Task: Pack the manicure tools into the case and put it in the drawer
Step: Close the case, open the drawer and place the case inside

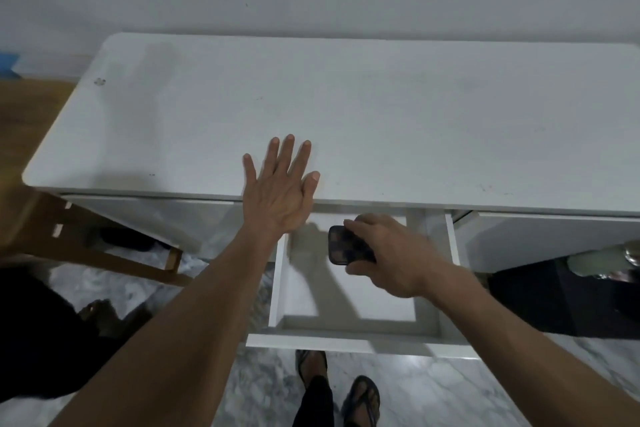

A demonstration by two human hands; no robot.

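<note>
A white drawer (360, 343) stands pulled out from under the white table top (381, 114). My right hand (388, 256) grips a small dark closed manicure case (343, 246) and holds it inside the drawer, over its back half. Whether the case touches the drawer floor I cannot tell. My left hand (282, 187) hovers flat with fingers spread over the table's front edge, left of the drawer, holding nothing. No loose tools are in view.
A wooden chair frame (104, 246) stands at the left under the table. A dark object (561, 298) sits low on the right. My feet in sandals (339, 388) stand on the marble floor just before the drawer front.
</note>
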